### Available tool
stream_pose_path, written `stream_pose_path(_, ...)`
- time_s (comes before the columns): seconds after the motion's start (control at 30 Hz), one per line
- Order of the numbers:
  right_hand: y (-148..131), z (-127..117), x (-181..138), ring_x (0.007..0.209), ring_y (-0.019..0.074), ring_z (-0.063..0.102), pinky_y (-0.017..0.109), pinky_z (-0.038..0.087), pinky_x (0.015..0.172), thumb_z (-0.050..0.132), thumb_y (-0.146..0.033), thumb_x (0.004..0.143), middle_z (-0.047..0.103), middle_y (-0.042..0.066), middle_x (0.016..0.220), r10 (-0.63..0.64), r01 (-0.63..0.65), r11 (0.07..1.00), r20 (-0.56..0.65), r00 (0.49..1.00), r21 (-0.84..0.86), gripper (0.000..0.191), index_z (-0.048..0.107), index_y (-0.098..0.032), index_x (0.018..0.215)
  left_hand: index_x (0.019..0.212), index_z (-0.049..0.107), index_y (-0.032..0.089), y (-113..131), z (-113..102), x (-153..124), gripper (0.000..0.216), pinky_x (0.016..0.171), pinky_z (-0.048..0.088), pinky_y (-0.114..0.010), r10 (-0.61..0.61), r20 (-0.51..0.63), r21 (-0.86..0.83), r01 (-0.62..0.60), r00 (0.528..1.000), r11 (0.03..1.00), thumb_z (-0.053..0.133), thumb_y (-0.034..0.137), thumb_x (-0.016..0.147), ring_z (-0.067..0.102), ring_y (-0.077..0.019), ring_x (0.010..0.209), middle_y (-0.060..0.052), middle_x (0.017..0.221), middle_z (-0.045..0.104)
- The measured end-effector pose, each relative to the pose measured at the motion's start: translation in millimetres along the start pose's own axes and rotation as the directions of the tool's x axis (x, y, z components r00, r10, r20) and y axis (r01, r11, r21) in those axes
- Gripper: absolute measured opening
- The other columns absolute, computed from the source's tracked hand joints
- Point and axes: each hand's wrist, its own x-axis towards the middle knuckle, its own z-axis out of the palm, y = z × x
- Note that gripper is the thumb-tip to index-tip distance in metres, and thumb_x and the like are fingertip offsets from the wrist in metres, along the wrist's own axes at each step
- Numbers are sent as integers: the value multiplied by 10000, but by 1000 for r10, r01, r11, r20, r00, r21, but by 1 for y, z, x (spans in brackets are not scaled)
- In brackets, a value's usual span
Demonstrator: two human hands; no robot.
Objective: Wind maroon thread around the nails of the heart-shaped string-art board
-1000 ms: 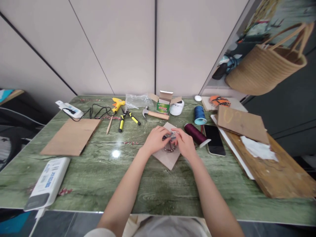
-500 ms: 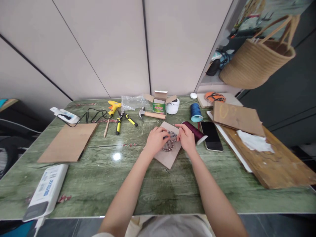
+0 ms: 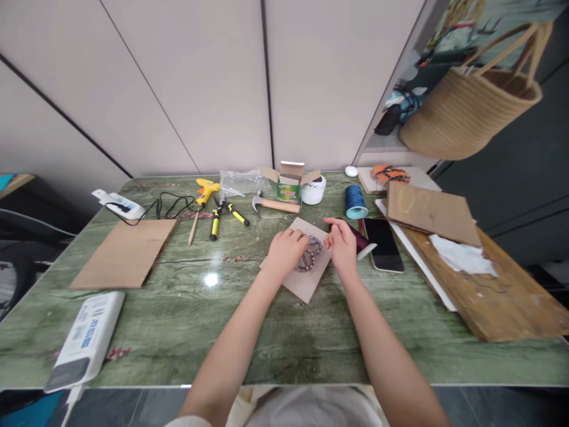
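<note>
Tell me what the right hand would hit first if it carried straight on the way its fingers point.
Going by its fingers, the right hand would probably meet the white round container first. Depth is hard to judge from this view, and the opened cardboard box sits close beside that line.

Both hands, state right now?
Left hand: curled over the nail-and-thread circle, touching it; grip unclear.
Right hand: pinched beside the maroon thread spool; whether holding anything unclear.
</note>
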Motion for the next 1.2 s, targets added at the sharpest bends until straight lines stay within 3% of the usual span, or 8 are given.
stream_pose_path(0.13, -9, 6, -2, 419, 92, 395, 235, 350, 466, 452, -411, 861, 318, -90, 470, 16, -13, 987, -17, 1000, 159, 272, 572, -194, 971, 929, 573, 194, 6, 2, 1, 119, 800, 403, -356, 31, -4, 52, -30, 1000, 998, 464, 214, 885, 555, -203, 878, -45, 903, 613)
stream_pose_path(0.27, -15, 11, -7, 449, 108, 464, 245, 391, 508, 447, -393, 868, 369, -84, 462, 24, -32, 988, 51, 998, 152, 260, 577, -195, 977, 945, 564, 180, 3, 8, 5, 136, 791, 416, -348, -27, -25, 28, 27, 999, 999, 442, 206, 892, 560, -204, 887, -62, 979, 607)
stream_pose_path(0.47, -16, 13, -11, 701, 176, 633, 332, 484, 741, 468, -378, 855, 580, -23, 604, 27, -36, 998, 147, 989, 60, 255, 578, -210, 1011, 888, 580, 174, -13, 10, 10, 99, 776, 435, -266, -124, -72, -246, 103, 990, 964, 499, 229, 869, 549, -167, 915, -47, 971, 588)
stream_pose_path(0.67, -13, 12, -11, 904, 196, 627, 367, 472, 846, 522, -325, 815, 669, 58, 928, 18, -17, 1000, 82, 997, -11, 238, 582, -205, 1011, 805, 577, 168, -20, 10, 14, 70, 739, 434, -253, -166, -100, -374, 118, 981, 920, 522, 190, 843, 555, -149, 815, -32, 859, 584)
stream_pose_path(0.87, -2, 10, -6, 943, 203, 621, 393, 475, 860, 547, -317, 784, 646, 65, 999, 91, -90, 992, 1, 996, 91, 251, 563, -208, 1010, 792, 594, 165, -25, 18, 19, 48, 714, 446, -237, -269, -111, -499, 180, 957, 848, 549, 160, 805, 571, -129, 747, -17, 802, 595)
stream_pose_path(1.03, -3, 13, -8, 934, 203, 632, 394, 477, 868, 558, -330, 786, 666, 60, 965, 110, -115, 983, 41, 993, 140, 254, 564, -210, 1010, 766, 630, 154, -31, 23, 23, 58, 698, 468, -223, -379, -33, -632, 274, 925, 725, 576, 136, 760, 595, -110, 681, -15, 776, 640)
stream_pose_path(1.2, -12, 17, -13, 898, 205, 640, 391, 482, 860, 565, -359, 791, 692, 57, 917, 75, -79, 996, 114, 991, 33, 239, 576, -213, 979, 756, 656, 156, -33, 24, 24, 71, 686, 471, -230, -463, 53, -677, 373, 885, 635, 588, 166, 740, 624, -125, 684, -24, 773, 691)
